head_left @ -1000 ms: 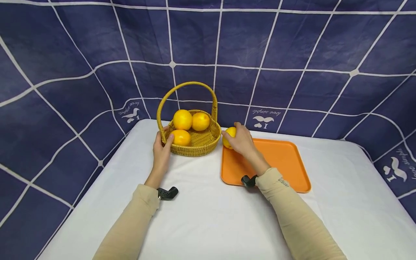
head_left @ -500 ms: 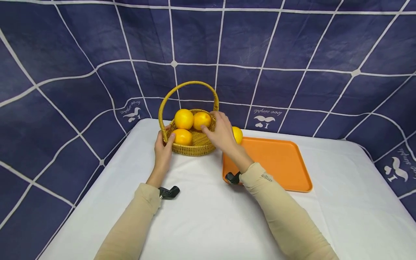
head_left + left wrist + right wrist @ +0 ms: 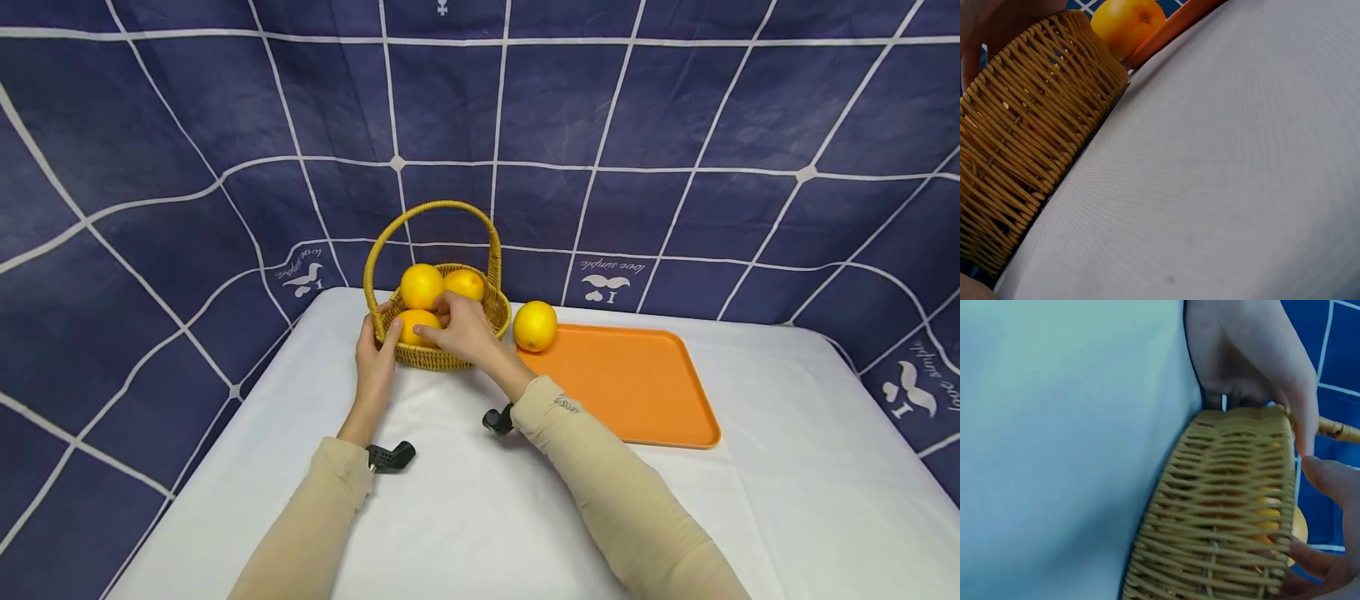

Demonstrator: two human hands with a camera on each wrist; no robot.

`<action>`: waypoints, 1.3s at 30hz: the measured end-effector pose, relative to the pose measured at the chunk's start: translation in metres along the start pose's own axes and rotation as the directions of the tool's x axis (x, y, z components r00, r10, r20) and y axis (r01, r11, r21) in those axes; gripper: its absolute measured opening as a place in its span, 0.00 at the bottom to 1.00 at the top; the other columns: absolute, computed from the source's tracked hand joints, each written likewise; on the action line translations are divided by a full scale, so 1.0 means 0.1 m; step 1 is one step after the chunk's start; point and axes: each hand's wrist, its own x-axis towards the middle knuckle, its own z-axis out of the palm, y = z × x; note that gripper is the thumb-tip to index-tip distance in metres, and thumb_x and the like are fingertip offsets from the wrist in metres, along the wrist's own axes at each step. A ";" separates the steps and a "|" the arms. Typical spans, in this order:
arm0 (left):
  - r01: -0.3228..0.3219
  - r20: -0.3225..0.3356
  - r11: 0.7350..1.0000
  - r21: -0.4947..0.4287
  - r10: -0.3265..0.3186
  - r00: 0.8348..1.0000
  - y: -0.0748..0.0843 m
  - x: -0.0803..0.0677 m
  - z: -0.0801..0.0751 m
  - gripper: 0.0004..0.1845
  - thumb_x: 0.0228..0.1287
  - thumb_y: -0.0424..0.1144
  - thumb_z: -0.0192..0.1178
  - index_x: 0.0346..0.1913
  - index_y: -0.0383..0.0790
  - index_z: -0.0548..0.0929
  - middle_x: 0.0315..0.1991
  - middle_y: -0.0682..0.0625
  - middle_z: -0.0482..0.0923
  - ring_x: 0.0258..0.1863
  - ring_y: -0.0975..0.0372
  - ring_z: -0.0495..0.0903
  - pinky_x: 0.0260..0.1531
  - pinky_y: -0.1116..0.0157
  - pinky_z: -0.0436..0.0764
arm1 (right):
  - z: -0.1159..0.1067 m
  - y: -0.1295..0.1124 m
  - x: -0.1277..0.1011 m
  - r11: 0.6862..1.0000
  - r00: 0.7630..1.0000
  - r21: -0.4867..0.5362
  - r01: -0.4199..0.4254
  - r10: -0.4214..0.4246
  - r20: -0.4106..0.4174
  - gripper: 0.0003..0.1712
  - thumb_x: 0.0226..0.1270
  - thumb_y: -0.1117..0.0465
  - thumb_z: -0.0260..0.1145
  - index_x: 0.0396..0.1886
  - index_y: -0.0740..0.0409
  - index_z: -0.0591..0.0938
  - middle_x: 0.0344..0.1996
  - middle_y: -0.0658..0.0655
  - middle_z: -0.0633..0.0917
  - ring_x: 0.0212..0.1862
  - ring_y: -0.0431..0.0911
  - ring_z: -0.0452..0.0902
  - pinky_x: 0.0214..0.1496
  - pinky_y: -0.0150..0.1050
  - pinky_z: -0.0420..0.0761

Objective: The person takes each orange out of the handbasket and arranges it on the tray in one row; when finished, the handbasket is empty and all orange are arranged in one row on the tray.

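The front orange (image 3: pixel 417 323) sits in the woven basket (image 3: pixel 450 354), near the side closest to us, and our right hand (image 3: pixel 461 329) is reaching in for it. Our fingers (image 3: pixel 429 332) are bent round the orange and touch it, with the thumb (image 3: pixel 444 307) on top. It looks like we have just got hold of it, but it has not come up out of the basket yet.

Our left hand (image 3: pixel 372 360) holds the basket by its left side, with the thumb (image 3: pixel 393 329) hooked over the rim and the other fingers curled behind it. We think that is to keep the basket from sliding or tipping while the other hand digs in.

Two more oranges (image 3: pixel 422 285) sit at the back of the basket, under the tall handle (image 3: pixel 429 208). One orange (image 3: pixel 535 325) sits alone on the far left corner of the orange tray (image 3: pixel 637 392), just beside the basket. Everything stands on a table with a white cloth (image 3: pixel 480 508).
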 end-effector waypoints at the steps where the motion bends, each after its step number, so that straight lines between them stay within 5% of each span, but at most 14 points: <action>1: 0.005 0.003 1.000 0.003 -0.005 1.000 0.03 -0.02 0.00 0.27 0.82 0.42 0.55 0.77 0.38 0.69 0.77 0.42 0.69 0.75 0.54 0.68 0.78 0.54 0.64 | 0.02 0.00 0.00 1.000 1.000 -0.009 0.005 -0.005 0.008 0.30 0.68 0.46 0.75 0.58 0.63 0.82 0.49 0.60 0.88 0.50 0.51 0.82 0.55 0.43 0.83; 17: -0.016 -0.009 1.000 0.001 0.016 1.000 0.08 -0.05 -0.02 0.27 0.83 0.45 0.54 0.76 0.37 0.70 0.76 0.42 0.71 0.75 0.54 0.69 0.78 0.55 0.64 | 0.11 -0.06 0.13 0.997 0.994 -0.030 -0.069 0.071 0.080 0.41 0.58 0.41 0.82 0.57 0.64 0.75 0.44 0.59 0.81 0.47 0.51 0.77 0.50 0.40 0.77; 24: -0.031 -0.010 1.000 0.003 0.031 0.999 0.10 -0.06 0.00 0.26 0.83 0.42 0.53 0.76 0.34 0.70 0.76 0.40 0.71 0.75 0.52 0.69 0.79 0.53 0.62 | 0.11 -0.05 0.11 0.997 0.996 -0.056 -0.061 0.064 0.057 0.37 0.58 0.44 0.81 0.55 0.62 0.75 0.43 0.58 0.82 0.46 0.51 0.78 0.49 0.39 0.79; 39: -0.005 -0.010 1.000 -0.007 0.005 1.000 0.04 -0.03 -0.01 0.26 0.83 0.45 0.53 0.76 0.37 0.71 0.76 0.42 0.71 0.75 0.54 0.69 0.78 0.54 0.64 | -0.20 -0.03 -0.02 0.991 0.997 -0.130 -0.039 0.047 0.059 0.38 0.56 0.45 0.80 0.59 0.62 0.78 0.46 0.58 0.86 0.47 0.51 0.80 0.50 0.41 0.83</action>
